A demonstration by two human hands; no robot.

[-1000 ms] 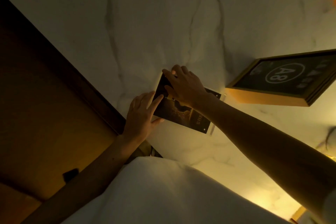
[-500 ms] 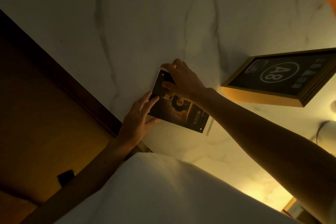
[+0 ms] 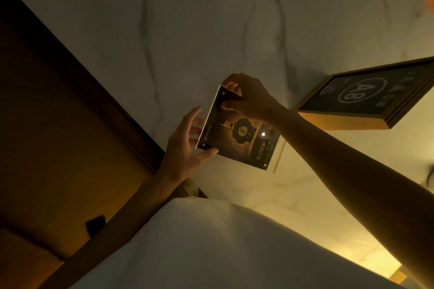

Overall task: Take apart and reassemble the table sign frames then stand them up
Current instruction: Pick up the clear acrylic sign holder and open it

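A clear acrylic sign frame [image 3: 244, 143] with a dark printed card showing a gold bottle is held tilted above the white marble table [image 3: 211, 30], its left edge raised. My left hand [image 3: 187, 145] grips the frame's lower left corner, thumb on the front and fingers behind. My right hand [image 3: 249, 98] pinches the upper left corner from above. The frame's right edge stays low near the table; I cannot tell whether it touches.
A gold-framed dark sign marked "A8" [image 3: 366, 98] lies on the table to the right. The table's dark wooden edge [image 3: 98, 91] runs diagonally at left, with a brown seat beyond. My white garment [image 3: 211, 246] fills the bottom.
The sign frame lay flat under both hands; now its left edge is lifted off the table and both hands grip its left corners.
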